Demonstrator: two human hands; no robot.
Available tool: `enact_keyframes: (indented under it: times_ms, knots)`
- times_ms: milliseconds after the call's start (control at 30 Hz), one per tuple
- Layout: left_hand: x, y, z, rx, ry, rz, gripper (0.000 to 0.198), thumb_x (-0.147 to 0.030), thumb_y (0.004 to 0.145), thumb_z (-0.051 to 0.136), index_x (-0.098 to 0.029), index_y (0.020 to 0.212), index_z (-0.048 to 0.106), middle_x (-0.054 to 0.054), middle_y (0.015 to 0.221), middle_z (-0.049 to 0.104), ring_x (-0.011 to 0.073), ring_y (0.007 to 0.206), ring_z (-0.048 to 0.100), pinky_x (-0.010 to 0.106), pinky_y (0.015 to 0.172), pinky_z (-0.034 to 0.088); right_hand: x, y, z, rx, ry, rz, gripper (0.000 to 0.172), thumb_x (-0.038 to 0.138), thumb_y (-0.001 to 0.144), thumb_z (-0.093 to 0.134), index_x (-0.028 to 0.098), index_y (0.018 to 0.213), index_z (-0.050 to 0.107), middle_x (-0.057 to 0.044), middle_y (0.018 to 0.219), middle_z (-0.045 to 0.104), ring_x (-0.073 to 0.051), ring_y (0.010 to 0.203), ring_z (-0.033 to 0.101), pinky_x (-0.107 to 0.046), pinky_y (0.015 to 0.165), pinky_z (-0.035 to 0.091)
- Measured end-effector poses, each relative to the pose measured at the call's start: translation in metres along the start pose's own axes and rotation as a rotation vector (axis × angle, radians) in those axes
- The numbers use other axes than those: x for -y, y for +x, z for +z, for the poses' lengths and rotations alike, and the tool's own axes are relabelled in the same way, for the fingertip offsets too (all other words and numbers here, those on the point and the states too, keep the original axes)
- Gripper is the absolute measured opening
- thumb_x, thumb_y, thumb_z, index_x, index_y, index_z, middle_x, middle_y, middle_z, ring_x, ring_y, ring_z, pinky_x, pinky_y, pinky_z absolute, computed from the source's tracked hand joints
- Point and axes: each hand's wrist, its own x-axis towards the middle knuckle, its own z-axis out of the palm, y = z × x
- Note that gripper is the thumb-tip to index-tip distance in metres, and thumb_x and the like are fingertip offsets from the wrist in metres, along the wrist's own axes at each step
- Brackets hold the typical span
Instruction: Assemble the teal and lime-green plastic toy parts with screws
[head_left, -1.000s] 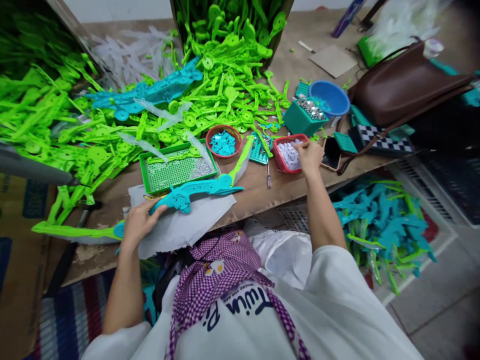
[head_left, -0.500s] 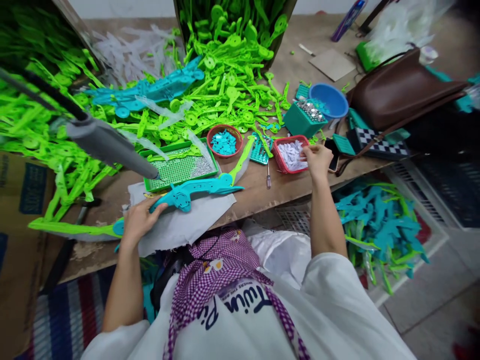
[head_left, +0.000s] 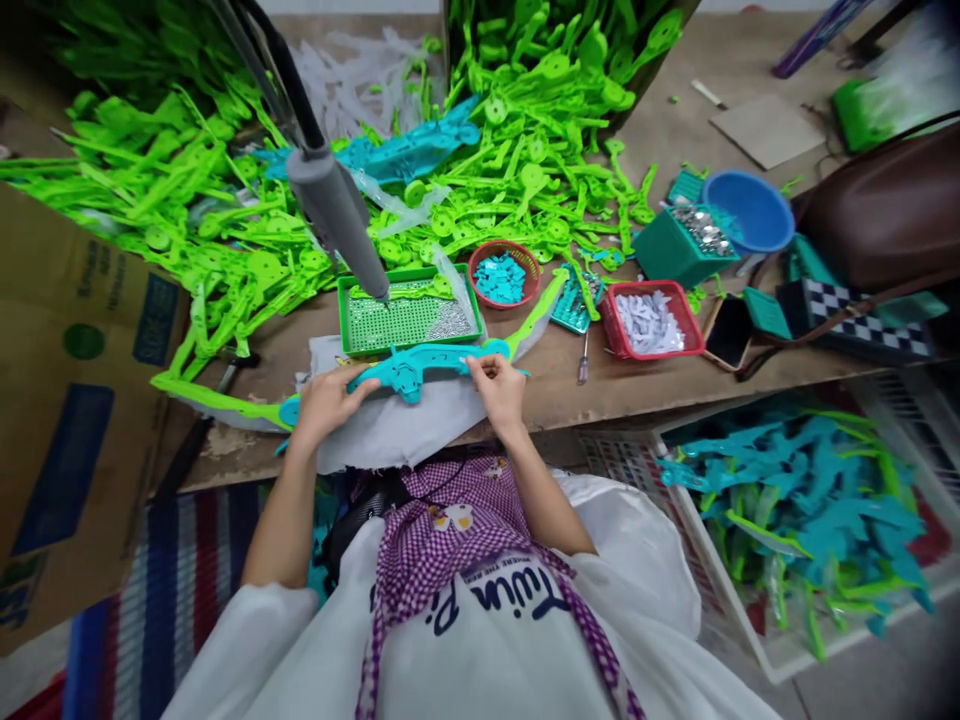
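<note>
A toy bow with a blue plastic middle (head_left: 409,372) and green limbs lies across a grey cloth (head_left: 427,425) at the table's front edge. My left hand (head_left: 326,408) is closed around the left part of its blue middle, thumb on top. Above the right end of that blue part, my right hand (head_left: 501,395) pinches with thumb and fingertips; whatever is between them is too small to make out. Just behind the bow is a green tray (head_left: 411,344) with small metal screws (head_left: 451,320). The tip of a hanging grey electric screwdriver (head_left: 337,215) points down over this tray.
Green plastic parts (head_left: 517,190) are heaped across the back. A red basket of white pieces (head_left: 649,322), a round red basket of blue pieces (head_left: 501,279) and a small screwdriver (head_left: 583,368) sit to the right. A crate (head_left: 720,575) of blue-green parts stands below right.
My right hand has left the red basket of white pieces and moved left to the bow. My left hand still holds the bow. The view has shifted.
</note>
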Motion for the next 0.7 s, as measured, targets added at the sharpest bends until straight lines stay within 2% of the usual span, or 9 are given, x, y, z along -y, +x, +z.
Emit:
enact_keyframes:
  times_ms: [133,333,500,700]
  knots:
    - [-0.003,-0.001,-0.002,0.024,0.019,-0.032,0.045,-0.051,0.093,0.058,-0.023,0.126,0.073,0.009,0.123,0.075,0.0288,0.097,0.072,0.036,0.084,0.052,0.004,0.003,0.007,0.013,-0.136,-0.040,0.034,0.057,0.082,0.064,0.024,0.072,0.062,-0.001,0.069,0.071,-0.020,0.066,0.067,-0.034,0.071,0.051]
    - [-0.002,-0.001,-0.001,0.033,-0.001,0.012,0.045,-0.049,0.096,0.055,-0.024,0.130,0.071,0.006,0.130,0.072,0.0301,0.114,0.068,0.036,0.093,0.050,0.007,0.003,0.017,-0.072,-0.233,-0.009,0.026,0.047,0.080,0.061,0.022,0.071,0.059,-0.002,0.067,0.071,-0.018,0.062,0.066,-0.032,0.071,0.050]
    - [0.000,-0.001,0.000,0.032,0.011,0.007,0.045,-0.052,0.096,0.055,-0.027,0.131,0.070,0.006,0.127,0.073,0.0278,0.099,0.072,0.035,0.085,0.051,0.010,0.003,0.017,-0.060,-0.248,0.007,0.022,0.041,0.080,0.061,0.021,0.070,0.057,-0.002,0.066,0.070,-0.017,0.061,0.064,-0.030,0.069,0.048]
    - [0.004,0.001,0.000,0.035,-0.004,-0.002,0.045,-0.053,0.094,0.058,-0.027,0.128,0.072,0.005,0.119,0.076,0.0255,0.092,0.072,0.032,0.078,0.049,0.023,0.011,0.016,0.042,-0.442,-0.067,0.020,0.036,0.086,0.061,0.020,0.074,0.063,-0.004,0.071,0.073,-0.019,0.069,0.067,-0.030,0.069,0.042]
